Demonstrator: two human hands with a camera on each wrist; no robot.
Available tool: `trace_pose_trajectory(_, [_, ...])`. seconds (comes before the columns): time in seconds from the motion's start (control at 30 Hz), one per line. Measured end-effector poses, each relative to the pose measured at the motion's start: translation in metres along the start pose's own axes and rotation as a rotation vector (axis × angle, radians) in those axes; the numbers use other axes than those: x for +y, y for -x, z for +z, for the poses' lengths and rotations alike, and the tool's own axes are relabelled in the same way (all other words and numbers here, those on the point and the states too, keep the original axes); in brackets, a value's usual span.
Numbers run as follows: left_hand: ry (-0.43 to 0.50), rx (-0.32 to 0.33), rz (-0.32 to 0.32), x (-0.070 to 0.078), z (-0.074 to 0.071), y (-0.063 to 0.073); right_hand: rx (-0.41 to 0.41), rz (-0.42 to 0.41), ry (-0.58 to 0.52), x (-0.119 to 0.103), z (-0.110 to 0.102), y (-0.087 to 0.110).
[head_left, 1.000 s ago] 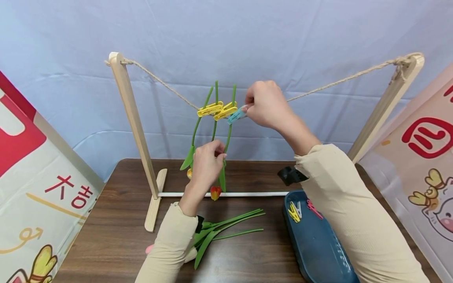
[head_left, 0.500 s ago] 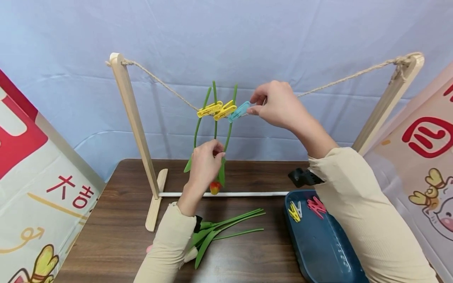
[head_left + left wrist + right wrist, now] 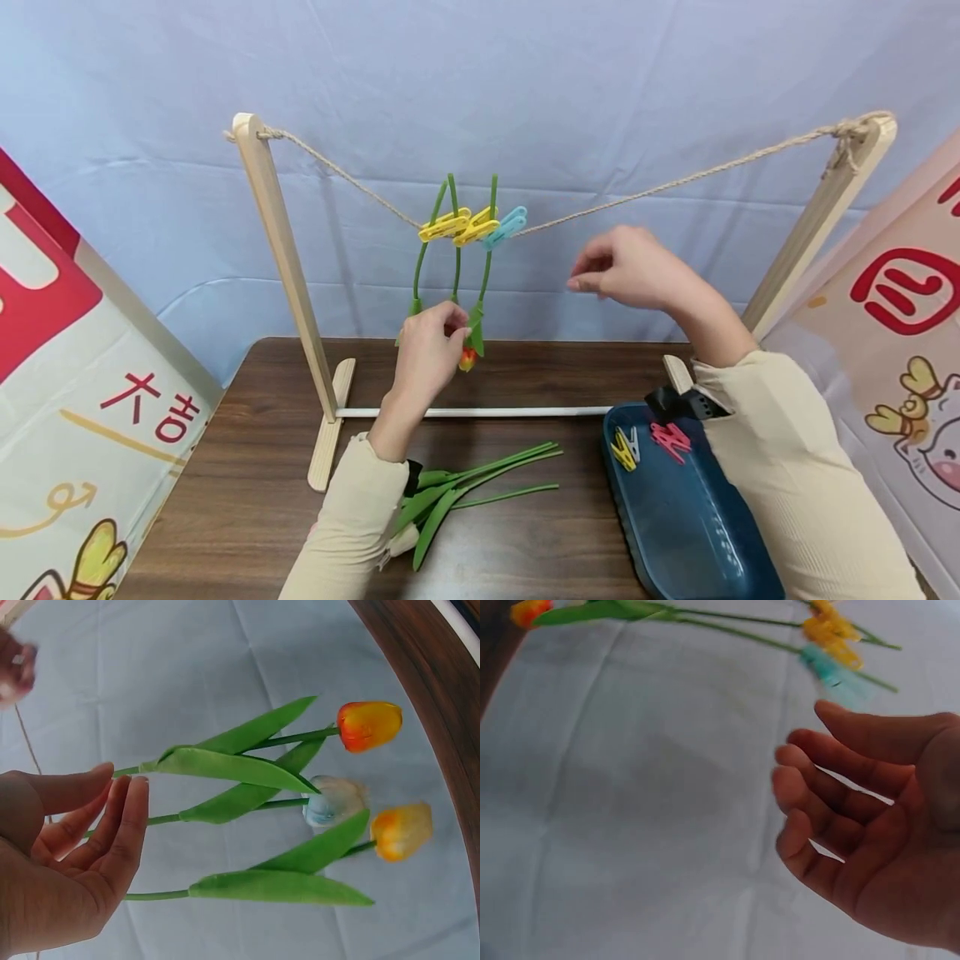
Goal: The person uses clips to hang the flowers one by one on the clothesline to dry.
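Note:
Three artificial tulips hang heads down from a rope [image 3: 652,191]. Two yellow clothespins [image 3: 446,226] and one light-blue clothespin [image 3: 506,227] clip their stems to it. My left hand [image 3: 430,347] pinches the stem of the red-orange tulip [image 3: 369,726], just above its leaves, between thumb and fingertips. Beside it in the left wrist view hang a pale blue-white tulip [image 3: 334,801] and a yellow-orange tulip [image 3: 403,831]. To the right of the light-blue clothespin, my right hand [image 3: 633,267] is in the air, fingers loosely bent and holding nothing.
Wooden posts [image 3: 285,267] carry the rope, joined low down by a white rod [image 3: 525,412]. More tulips [image 3: 442,508] lie on the brown table [image 3: 547,533]. A blue tray [image 3: 675,517] at right holds yellow, grey and pink clothespins [image 3: 670,440].
My right hand has let go of the light-blue clothespin and moved right and down. The clothespin stays on the rope. The red-orange tulip's head has shifted upward in the head view.

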State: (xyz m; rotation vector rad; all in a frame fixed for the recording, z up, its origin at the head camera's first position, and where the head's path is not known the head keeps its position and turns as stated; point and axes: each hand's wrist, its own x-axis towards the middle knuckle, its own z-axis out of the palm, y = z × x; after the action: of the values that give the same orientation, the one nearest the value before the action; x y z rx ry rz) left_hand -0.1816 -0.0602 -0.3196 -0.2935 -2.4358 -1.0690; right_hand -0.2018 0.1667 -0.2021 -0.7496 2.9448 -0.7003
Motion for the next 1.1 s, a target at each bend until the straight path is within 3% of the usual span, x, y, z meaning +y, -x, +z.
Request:
trace_pose_trajectory(0.13, [0.000, -0.002, -0.001, -0.002, 0.000, 0.001, -0.098, 0.008, -0.046, 0.034, 0.015, 0.010])
trace_pose_trajectory(0.3, [-0.006, -0.004, -0.005, -0.004, -0.001, 0.002, -0.190, 0.082, -0.178, 0.086, 0.044, 0.027])
trace_pose_trajectory(0.47, [-0.006, -0.011, -0.012, -0.006, -0.002, 0.002, -0.290, 0.150, -0.333, 0.144, 0.090, 0.051])
trace_pose_trajectory(0.6, [-0.011, 0.000, -0.001, -0.009, -0.003, 0.002, -0.330, 0.185, -0.468, 0.176, 0.131, 0.067])
trace_pose_trajectory(0.8, [-0.015, 0.001, -0.001, -0.013, -0.003, 0.002, -0.324, 0.202, -0.571, 0.194, 0.171, 0.075])
trace_pose_trajectory(1.1, [-0.013, -0.011, -0.007, -0.015, -0.003, 0.002, -0.241, 0.227, -0.430, 0.196, 0.197, 0.075])
